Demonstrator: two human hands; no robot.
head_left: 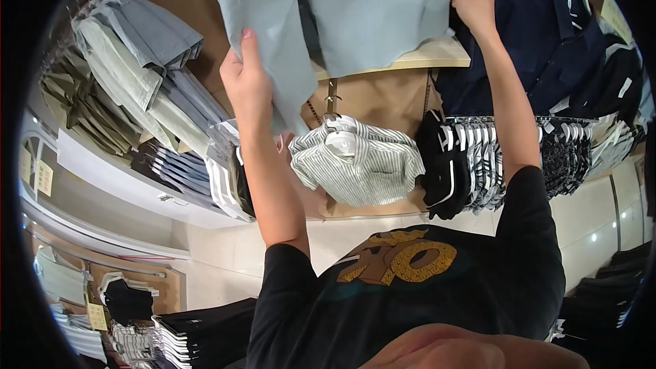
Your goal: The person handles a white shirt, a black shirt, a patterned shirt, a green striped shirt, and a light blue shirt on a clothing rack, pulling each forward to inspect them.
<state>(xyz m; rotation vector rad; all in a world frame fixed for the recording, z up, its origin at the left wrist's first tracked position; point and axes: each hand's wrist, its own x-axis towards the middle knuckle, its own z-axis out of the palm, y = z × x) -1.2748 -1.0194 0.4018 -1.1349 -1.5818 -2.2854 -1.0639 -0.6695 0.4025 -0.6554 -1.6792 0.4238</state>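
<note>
A light blue-grey garment [372,10] is spread between my two raised hands at the top of the view; its upper part runs out of frame. My left hand [249,85] grips its left side, with the thumb pointing up along the cloth and the fingers curled behind it. At the upper right, my right hand [473,3] pinches the garment's edge between thumb and fingers. Below the cloth, a striped shirt [362,164] hangs from the wall, apart from both hands. Part of a pale shelf [437,55] shows beneath the garment's lower edge.
Shorts [119,61] in grey, pale and olive hang at the left. Dark navy shirts [526,41] hang at the right, above a rail of black and patterned clothes [492,164]. Black garments [208,331] hang at the lower left. Pale tiled floor [225,260] shows behind me.
</note>
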